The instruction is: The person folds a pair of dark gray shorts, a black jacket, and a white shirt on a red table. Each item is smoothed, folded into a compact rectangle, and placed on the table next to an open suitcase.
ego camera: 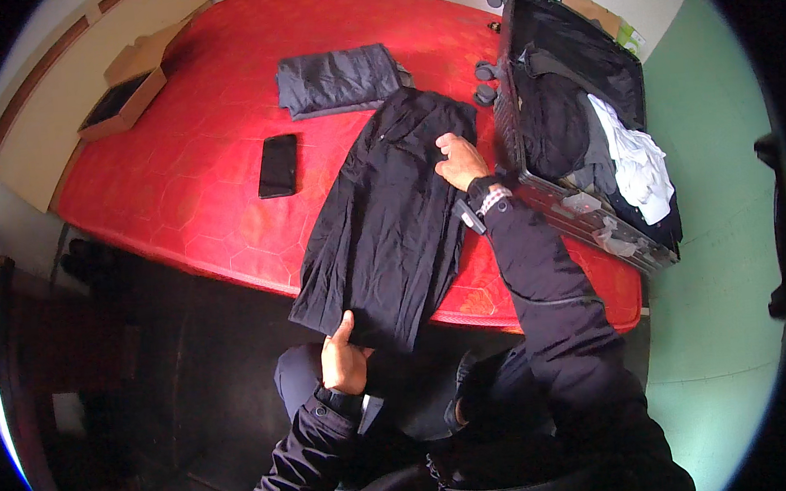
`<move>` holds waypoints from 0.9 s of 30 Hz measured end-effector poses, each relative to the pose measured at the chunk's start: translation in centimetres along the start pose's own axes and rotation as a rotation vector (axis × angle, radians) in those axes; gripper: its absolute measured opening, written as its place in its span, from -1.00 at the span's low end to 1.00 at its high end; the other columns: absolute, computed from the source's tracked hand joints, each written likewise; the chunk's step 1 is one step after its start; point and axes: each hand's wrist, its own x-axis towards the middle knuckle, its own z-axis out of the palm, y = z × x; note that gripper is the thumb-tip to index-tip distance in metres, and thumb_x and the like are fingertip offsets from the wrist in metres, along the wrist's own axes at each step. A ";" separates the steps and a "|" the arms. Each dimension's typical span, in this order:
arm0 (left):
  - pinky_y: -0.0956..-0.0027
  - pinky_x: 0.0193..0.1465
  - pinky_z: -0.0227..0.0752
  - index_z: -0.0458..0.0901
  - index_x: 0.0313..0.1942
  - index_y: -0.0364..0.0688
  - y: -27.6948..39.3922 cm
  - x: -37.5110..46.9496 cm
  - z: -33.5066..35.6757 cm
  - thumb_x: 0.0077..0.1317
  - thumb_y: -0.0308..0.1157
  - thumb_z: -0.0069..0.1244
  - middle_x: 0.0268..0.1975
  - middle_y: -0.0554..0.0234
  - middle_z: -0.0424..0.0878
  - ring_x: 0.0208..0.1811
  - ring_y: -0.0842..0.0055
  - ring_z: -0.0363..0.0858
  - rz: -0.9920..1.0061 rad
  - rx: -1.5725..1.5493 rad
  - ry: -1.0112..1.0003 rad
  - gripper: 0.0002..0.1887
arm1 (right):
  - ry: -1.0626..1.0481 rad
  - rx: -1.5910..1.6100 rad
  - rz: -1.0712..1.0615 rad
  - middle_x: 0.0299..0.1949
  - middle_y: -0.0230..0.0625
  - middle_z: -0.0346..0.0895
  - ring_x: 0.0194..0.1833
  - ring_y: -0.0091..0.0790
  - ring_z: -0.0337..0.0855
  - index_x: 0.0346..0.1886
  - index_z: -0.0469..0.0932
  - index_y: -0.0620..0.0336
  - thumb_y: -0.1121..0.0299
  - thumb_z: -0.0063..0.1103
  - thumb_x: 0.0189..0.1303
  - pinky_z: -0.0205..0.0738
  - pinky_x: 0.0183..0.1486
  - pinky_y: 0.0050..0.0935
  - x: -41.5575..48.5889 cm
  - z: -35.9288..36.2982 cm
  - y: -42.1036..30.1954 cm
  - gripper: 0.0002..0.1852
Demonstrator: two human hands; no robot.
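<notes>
A black garment [391, 212] lies lengthwise on the red mattress [204, 135], its lower end hanging over the near edge. My left hand [345, 360] grips that lower end, thumb on top of the cloth. Near the garment's upper right edge is my right hand [459, 160], its fingers curled; whether they pinch any cloth cannot be told. Folded dark grey clothing [339, 80] rests just beyond the garment's upper end. A black smartphone [278, 166] lies to the left of the garment.
An open black suitcase [510, 123] stands at the right, holding dark clothes [554, 121] and a white garment [638, 163]. At the far left is an open cardboard box [122, 113]. The green wall [705, 159] rises beyond the suitcase. Several suitcase wheels point towards the mattress.
</notes>
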 end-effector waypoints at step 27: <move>-0.08 0.05 0.73 0.45 0.30 -0.24 1.9 -4.1 1.1 0.61 -0.15 -0.07 0.18 0.01 0.68 0.07 0.12 0.76 0.154 0.067 -0.193 -0.57 | -0.424 0.014 -0.677 0.49 0.00 0.25 0.52 0.07 0.20 0.52 0.29 0.25 -0.56 0.18 0.09 0.07 0.51 0.10 -17.7 0.9 -3.2 0.17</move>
